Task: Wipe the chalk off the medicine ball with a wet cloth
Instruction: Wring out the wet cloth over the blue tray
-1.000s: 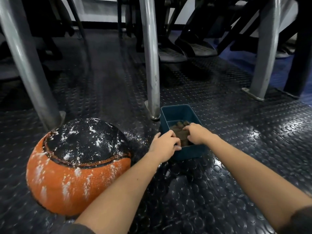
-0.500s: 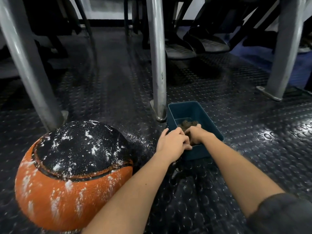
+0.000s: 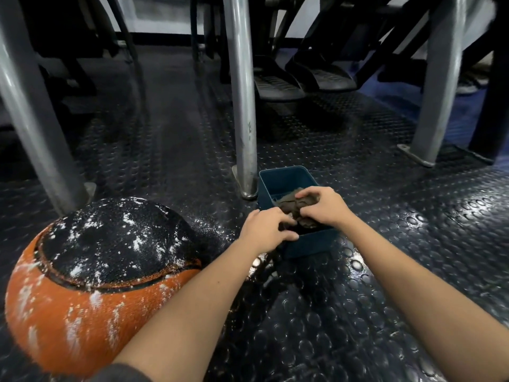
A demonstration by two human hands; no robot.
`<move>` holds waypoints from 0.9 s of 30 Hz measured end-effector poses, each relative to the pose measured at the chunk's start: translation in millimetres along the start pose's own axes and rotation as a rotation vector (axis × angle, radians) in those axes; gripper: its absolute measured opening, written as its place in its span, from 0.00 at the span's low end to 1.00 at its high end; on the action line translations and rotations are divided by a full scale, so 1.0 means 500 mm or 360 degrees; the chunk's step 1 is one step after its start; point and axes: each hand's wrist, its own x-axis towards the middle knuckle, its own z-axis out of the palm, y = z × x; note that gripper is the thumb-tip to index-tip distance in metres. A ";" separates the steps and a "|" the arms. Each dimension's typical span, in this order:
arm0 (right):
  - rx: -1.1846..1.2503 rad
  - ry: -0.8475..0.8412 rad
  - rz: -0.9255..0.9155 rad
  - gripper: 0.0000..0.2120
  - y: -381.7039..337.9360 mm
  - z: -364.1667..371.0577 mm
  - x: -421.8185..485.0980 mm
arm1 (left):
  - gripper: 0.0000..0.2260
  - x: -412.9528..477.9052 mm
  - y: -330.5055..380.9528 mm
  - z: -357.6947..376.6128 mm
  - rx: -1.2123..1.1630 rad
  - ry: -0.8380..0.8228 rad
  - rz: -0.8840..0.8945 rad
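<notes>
1. The medicine ball (image 3: 104, 271) sits on the bumpy floor (image 3: 358, 299), off to the left and well apart from both hands. White chalk (image 3: 73, 330) is all over its black top and orange side.
2. I think no wiping is done yet. All of it is left to do.
3. The brown cloth (image 3: 289, 206) is bunched up over the blue tub (image 3: 281, 177).
4. The right hand (image 3: 325, 208) grips the cloth.
5. The left hand (image 3: 264, 232) is curled at the tub's near edge. I cannot tell if it holds the cloth or the tub.

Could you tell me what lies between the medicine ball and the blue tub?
Head view: chalk dust on the floor, plus the left hand at the tub.
</notes>
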 end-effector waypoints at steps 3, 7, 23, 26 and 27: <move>0.0133 0.0117 -0.0011 0.17 -0.003 -0.013 -0.026 | 0.11 0.000 0.014 -0.012 -0.0533 0.0300 -0.0159; 0.0175 0.0231 -0.0102 0.19 -0.027 -0.025 -0.057 | 0.18 -0.001 0.058 -0.045 -0.0978 0.0512 -0.0361; 0.0772 0.0024 -0.0372 0.13 -0.357 -0.031 -0.326 | 0.15 -0.342 0.121 -0.285 -0.1160 0.1046 -0.0583; 0.0550 -0.0119 -0.0448 0.21 -0.426 -0.042 -0.312 | 0.18 -0.380 0.105 -0.326 -0.1080 0.1094 -0.0606; 0.0413 -0.0185 -0.0493 0.26 -0.459 -0.054 -0.295 | 0.18 -0.388 0.095 -0.348 -0.1089 0.1100 -0.0628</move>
